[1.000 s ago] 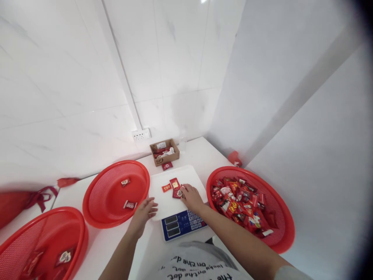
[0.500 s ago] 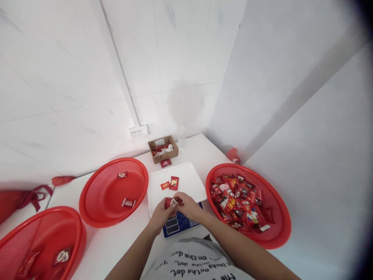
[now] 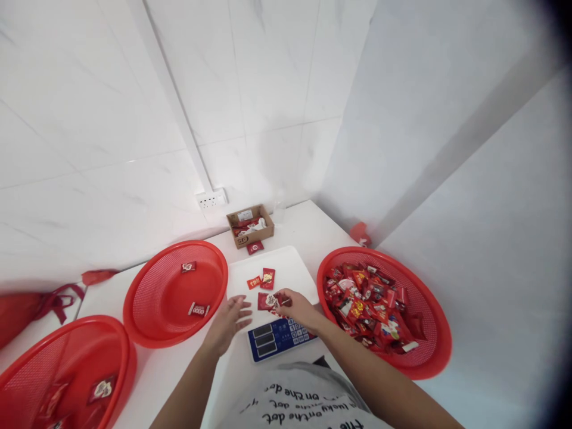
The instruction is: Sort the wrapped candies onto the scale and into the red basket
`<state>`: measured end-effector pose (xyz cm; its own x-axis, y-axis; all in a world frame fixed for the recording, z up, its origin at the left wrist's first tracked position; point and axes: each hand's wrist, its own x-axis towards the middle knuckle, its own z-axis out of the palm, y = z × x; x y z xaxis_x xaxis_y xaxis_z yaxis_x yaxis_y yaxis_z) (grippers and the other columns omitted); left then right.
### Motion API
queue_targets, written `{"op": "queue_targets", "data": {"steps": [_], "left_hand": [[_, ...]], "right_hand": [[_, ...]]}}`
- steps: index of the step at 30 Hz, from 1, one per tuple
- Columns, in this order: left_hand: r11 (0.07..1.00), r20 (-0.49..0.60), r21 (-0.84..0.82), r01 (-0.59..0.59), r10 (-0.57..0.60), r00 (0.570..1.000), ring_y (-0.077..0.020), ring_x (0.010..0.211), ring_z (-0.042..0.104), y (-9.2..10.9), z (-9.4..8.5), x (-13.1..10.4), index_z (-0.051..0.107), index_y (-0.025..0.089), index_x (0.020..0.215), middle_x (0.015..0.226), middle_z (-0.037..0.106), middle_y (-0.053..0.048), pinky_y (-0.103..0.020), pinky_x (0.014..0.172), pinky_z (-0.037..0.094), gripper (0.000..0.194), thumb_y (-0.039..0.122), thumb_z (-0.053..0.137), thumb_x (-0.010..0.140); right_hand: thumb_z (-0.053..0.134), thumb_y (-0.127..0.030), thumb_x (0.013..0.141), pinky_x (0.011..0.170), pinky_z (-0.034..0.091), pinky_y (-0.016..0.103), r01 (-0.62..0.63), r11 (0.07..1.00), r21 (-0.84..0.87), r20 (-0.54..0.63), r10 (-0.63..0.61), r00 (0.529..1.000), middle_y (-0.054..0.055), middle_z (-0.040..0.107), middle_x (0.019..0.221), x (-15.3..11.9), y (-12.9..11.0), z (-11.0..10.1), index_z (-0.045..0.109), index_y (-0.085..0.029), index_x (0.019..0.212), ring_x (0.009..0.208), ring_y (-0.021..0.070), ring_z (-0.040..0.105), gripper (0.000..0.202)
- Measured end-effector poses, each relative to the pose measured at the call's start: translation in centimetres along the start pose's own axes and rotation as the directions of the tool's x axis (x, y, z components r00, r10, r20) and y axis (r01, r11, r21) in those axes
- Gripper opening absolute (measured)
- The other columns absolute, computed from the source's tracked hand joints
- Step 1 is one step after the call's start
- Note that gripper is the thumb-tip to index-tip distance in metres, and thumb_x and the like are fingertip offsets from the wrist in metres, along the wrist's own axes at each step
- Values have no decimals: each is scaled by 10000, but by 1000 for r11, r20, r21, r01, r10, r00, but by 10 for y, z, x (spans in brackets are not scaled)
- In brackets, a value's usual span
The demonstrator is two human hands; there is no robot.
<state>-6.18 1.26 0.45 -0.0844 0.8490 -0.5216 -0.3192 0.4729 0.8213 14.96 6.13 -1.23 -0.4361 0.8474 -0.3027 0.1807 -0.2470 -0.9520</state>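
My right hand (image 3: 300, 311) pinches a red candy packet (image 3: 264, 301) with white and dark lettering, held over the front of the white weighing pan. To its left, my left hand (image 3: 227, 325) is empty, with its fingers spread beside the pan's left edge. Two red candy packets lie flat on the digital scale (image 3: 241, 268): a small one (image 3: 254, 282) and a larger one (image 3: 269, 278) with a gold print. Below my right hand shows the scale's blue keypad and display panel (image 3: 279, 338).
A red basket (image 3: 440, 345) heaped with red packets stands on the right. Two more red baskets on the left, one farther back (image 3: 179, 342) and one nearer (image 3: 127, 357), hold a few packets. Behind the scale sits a small cardboard box (image 3: 257, 238) of packets, with one red packet (image 3: 255, 247) before it.
My hands have parted. The left hand let go of the red candy packet and moved left, its fingers opening; the right hand keeps the packet, now more fully in view.
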Motion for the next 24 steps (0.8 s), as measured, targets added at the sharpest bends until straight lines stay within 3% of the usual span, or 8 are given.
{"op": "queue_targets", "data": {"steps": [3, 5, 9, 13, 19, 24], "left_hand": [[1000, 87, 25, 2, -4, 996, -133, 635, 608, -11, 25, -7, 651, 126, 867, 754, 663, -32, -261, 582, 501, 250, 290, 757, 710], [999, 67, 20, -30, 29, 997, -99, 566, 567, -13, 29, -6, 642, 116, 809, 693, 636, -3, -228, 537, 471, 202, 268, 745, 725], [993, -115, -2, -118, 117, 986, -117, 693, 603, -2, 5, 6, 594, 139, 988, 897, 631, -25, -284, 627, 518, 198, 307, 551, 892], [982, -216, 106, -156, 176, 960, -170, 855, 618, 7, -12, 20, 555, 158, 1118, 1066, 607, -68, -358, 729, 532, 285, 345, 520, 906], [858, -112, 472, -203, 286, 951, -215, 996, 589, 2, 22, 50, 555, 168, 1146, 1184, 569, -83, -426, 831, 505, 295, 302, 563, 883], [747, -37, 632, -207, 296, 955, -217, 1012, 583, 8, 38, 76, 550, 178, 1160, 1205, 561, -86, -432, 845, 499, 300, 308, 552, 890]], "right_hand": [[640, -117, 605, 665, 474, 284, 3, 1000, 9, 73, -3, 997, -11, 658, 768, -3, -4, 7, 629, -186, 867, 703, 168, 608, 271], [658, -138, 606, 669, 479, 288, -11, 1000, 26, 95, 8, 995, -5, 662, 761, -3, -3, 8, 637, -181, 849, 713, 173, 612, 248], [666, -245, 641, 701, 485, 308, -52, 996, 68, 15, 51, 999, 44, 662, 875, 1, 8, -1, 618, -159, 929, 786, 188, 619, 304], [686, -314, 635, 757, 476, 322, -64, 993, 97, -77, 72, 994, 49, 649, 869, 7, 20, -10, 613, -153, 920, 814, 191, 611, 335], [704, -351, 616, 755, 471, 327, -54, 993, 108, -90, 63, 994, 35, 650, 830, 13, 30, -9, 617, -165, 881, 799, 192, 609, 336], [703, -347, 610, 740, 474, 336, -66, 994, 86, -92, 74, 993, 34, 656, 808, 13, 37, -14, 615, -160, 870, 772, 196, 616, 333]]}}
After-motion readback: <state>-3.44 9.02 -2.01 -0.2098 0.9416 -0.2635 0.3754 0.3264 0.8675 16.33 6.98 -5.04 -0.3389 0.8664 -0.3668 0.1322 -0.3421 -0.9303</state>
